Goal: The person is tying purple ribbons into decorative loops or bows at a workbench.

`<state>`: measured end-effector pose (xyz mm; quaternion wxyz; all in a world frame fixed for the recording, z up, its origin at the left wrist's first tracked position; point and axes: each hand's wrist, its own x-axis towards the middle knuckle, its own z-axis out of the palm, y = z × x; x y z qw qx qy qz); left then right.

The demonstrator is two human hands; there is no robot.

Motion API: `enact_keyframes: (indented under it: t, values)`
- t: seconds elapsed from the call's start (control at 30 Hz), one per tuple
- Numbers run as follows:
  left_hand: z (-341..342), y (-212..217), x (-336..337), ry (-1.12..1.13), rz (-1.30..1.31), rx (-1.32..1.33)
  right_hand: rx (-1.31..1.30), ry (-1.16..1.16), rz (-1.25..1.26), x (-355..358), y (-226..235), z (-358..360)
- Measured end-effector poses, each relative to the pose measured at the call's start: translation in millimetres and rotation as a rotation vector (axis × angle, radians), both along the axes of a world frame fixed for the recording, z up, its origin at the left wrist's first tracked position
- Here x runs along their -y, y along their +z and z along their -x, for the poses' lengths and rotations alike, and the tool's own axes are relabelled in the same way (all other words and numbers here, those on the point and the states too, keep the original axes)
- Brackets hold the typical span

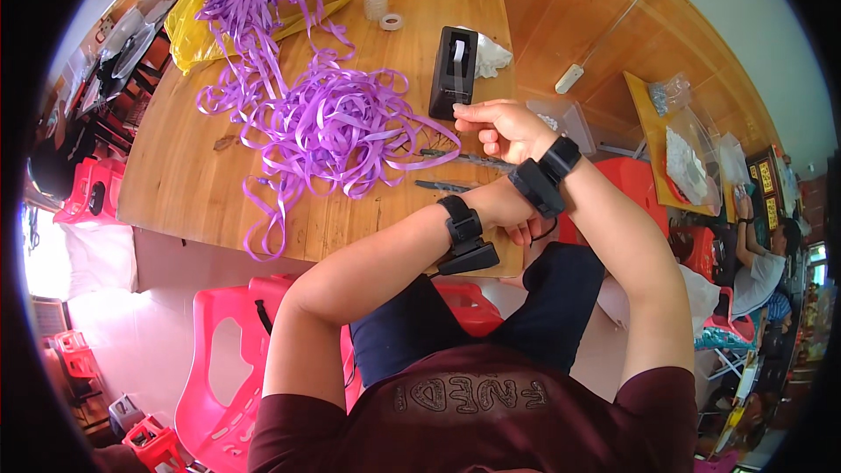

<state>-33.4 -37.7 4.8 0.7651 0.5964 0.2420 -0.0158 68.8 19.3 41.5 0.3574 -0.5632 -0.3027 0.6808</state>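
Observation:
On the wooden table, a black tape dispenser (pixel 444 92) holds a roll of clear tape (pixel 458 52). My right hand (pixel 499 125) is at its near end, thumb and forefinger pinched on what looks like the tape's free end. Below it, my left hand (pixel 517 210) reaches across at the table's near edge, partly hidden by my right wrist. Its visible fingers are curled; whatever they may hold is hidden. Left of my hands lies a tangled heap of purple ribbon straps (pixel 328 127). Two slim dark pieces (pixel 442 186) lie between the heap and my left wrist.
A yellow plastic bag (pixel 188 31) at the far left spills more purple straps. A small white roll (pixel 392 22) lies near the back, and crumpled white material (pixel 492 57) sits behind the dispenser. A clear plastic box (pixel 574 123) stands to the right. Red chairs (pixel 223 377) surround the table.

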Motion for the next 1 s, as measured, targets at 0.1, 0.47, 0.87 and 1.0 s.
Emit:
enact_keyframes:
  t: [0.1,0.47,0.87,1.0]
  values:
    - [-1.4,10.0,1.3,-0.005,-0.005,-0.021,0.053,-0.003,0.010,-5.1,-7.9,-5.7]
    - [0.3,3.4,-5.8,-0.074,-0.063,-0.071,0.386,0.404,-0.170,63.4,40.3,-62.2]
    - [0.1,9.4,-4.5,-0.097,-0.034,-0.103,0.999,0.782,-0.378,74.2,25.5,-98.0]
    - [1.5,14.9,-3.2,-0.098,-0.065,-0.144,1.064,0.827,-0.295,70.7,32.1,-91.5]
